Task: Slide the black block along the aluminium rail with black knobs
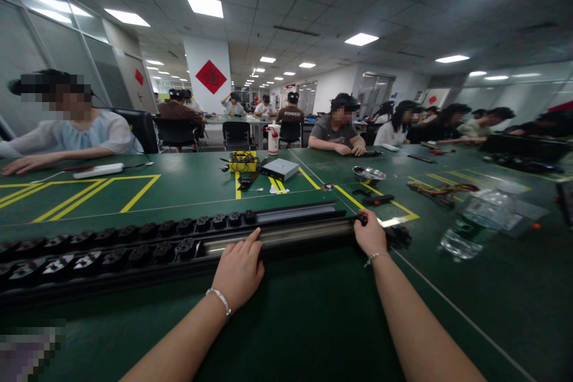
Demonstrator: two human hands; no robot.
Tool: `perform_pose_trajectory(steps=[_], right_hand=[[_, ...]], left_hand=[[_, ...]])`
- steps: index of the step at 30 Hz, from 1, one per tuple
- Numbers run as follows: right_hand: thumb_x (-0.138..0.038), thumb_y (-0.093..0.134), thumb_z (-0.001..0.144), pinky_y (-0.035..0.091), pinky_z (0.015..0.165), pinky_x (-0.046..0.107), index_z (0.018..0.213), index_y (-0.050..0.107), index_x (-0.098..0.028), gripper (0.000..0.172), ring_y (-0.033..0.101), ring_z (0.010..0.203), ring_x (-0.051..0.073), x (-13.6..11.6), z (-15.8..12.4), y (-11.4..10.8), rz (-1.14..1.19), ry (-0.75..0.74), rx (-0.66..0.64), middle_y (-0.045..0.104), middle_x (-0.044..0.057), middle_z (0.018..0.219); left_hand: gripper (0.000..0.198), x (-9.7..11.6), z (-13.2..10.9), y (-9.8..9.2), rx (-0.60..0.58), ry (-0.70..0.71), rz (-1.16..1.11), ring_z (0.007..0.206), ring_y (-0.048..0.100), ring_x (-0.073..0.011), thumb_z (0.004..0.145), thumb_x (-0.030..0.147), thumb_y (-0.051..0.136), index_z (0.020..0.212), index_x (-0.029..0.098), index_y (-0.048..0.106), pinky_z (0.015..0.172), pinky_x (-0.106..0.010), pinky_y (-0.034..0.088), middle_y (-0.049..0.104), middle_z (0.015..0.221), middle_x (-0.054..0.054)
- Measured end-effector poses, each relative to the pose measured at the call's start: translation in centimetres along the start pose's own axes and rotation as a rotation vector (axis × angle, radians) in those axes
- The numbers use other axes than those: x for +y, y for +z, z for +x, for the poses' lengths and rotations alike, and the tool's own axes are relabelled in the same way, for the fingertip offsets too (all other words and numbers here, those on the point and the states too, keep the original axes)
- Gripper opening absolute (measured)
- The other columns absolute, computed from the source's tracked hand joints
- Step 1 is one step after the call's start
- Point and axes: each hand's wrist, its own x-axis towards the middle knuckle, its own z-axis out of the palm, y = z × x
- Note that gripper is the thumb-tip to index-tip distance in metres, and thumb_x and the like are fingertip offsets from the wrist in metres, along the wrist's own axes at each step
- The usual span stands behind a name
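Observation:
Two long black rails [304,239] lie side by side across the green table, each with a row of dark round plug-like blocks [163,250] with small prongs along its left stretch. My left hand [237,271] rests on the nearer rail, just right of the last block, with its fingers stretched out along the metallic channel. At that rail's right end, my right hand [371,234] has its fingers curled around a small black part [360,219]. Another dark block [398,235] sits just beyond it, partly blurred. Beneath my right fingers, the grip is partly hidden.
A clear plastic bottle [474,224] is at right, near bundled wires [443,192]. Farther back are a metal bowl [369,173], a grey box [280,169], a yellow box with black cables [243,160] and a white cup [273,138]. Other people sit around the tables.

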Motion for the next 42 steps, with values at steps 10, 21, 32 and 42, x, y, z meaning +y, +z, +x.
perform_pose_trajectory(steps=[10, 21, 32, 42], right_hand=[[-0.025, 0.046, 0.074, 0.044, 0.079, 0.032, 0.113, 0.053, -0.020, 0.039, 0.059, 0.087, 0.022, 0.42, 0.17, 0.20, 0.024, -0.023, 0.015, 0.063, 0.008, 0.100], [-0.027, 0.048, 0.073, 0.044, 0.080, 0.032, 0.115, 0.053, -0.019, 0.043, 0.059, 0.089, 0.021, 0.57, 0.07, 0.00, 0.045, -0.039, 0.038, 0.063, 0.008, 0.102], [-0.030, 0.048, 0.075, 0.043, 0.086, 0.034, 0.112, 0.058, -0.015, 0.041, 0.058, 0.095, 0.023, 0.24, -0.07, -0.19, -0.022, -0.004, 0.023, 0.062, 0.011, 0.106], [-0.028, 0.047, 0.074, 0.042, 0.089, 0.034, 0.110, 0.059, -0.016, 0.039, 0.058, 0.097, 0.023, 0.47, -0.01, 0.16, 0.003, -0.030, 0.050, 0.063, 0.010, 0.107]], left_hand=[[0.031, 0.02, -0.03, 0.05, 0.005, 0.000, 0.013, 0.102, 0.057, -0.0211, 0.076, 0.021, 0.047, 0.106, 0.021, 0.056, 0.085, -0.039, 0.041, 0.045, 0.138, -0.005], [0.031, 0.07, 0.04, -0.04, -0.012, -0.009, 0.009, 0.103, 0.056, -0.0213, 0.077, 0.021, 0.046, 0.107, 0.021, 0.056, 0.086, -0.039, 0.041, 0.044, 0.138, -0.005], [0.030, 0.07, 0.02, -0.04, -0.002, -0.009, -0.005, 0.102, 0.056, -0.0213, 0.078, 0.021, 0.045, 0.106, 0.021, 0.056, 0.086, -0.040, 0.041, 0.043, 0.139, -0.005], [0.031, 0.13, -0.01, -0.11, -0.013, -0.007, -0.004, 0.102, 0.057, -0.0212, 0.077, 0.021, 0.045, 0.107, 0.020, 0.055, 0.086, -0.040, 0.041, 0.043, 0.139, -0.005]])
